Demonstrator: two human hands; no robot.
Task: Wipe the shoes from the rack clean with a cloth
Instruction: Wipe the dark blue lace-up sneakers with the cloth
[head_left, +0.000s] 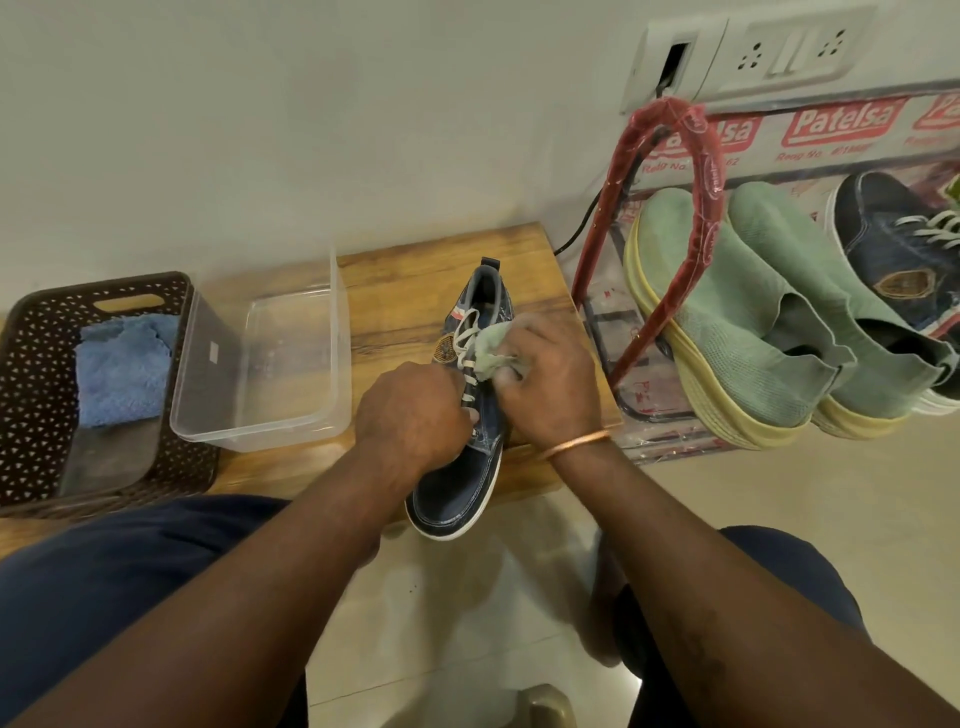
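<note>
A dark blue denim shoe with a white sole and pale laces lies on the low wooden table, toe toward me and hanging over the front edge. My left hand grips its middle from the left side. My right hand presses a pale green cloth against the laces and the right side of the upper. On the red rack to the right rest two green knit shoes and the matching denim shoe.
A clear plastic tub stands left of the shoe on the table. Further left a brown perforated basket holds a blue cloth. A wall socket panel and a black cable sit behind the rack. My knees frame the tiled floor below.
</note>
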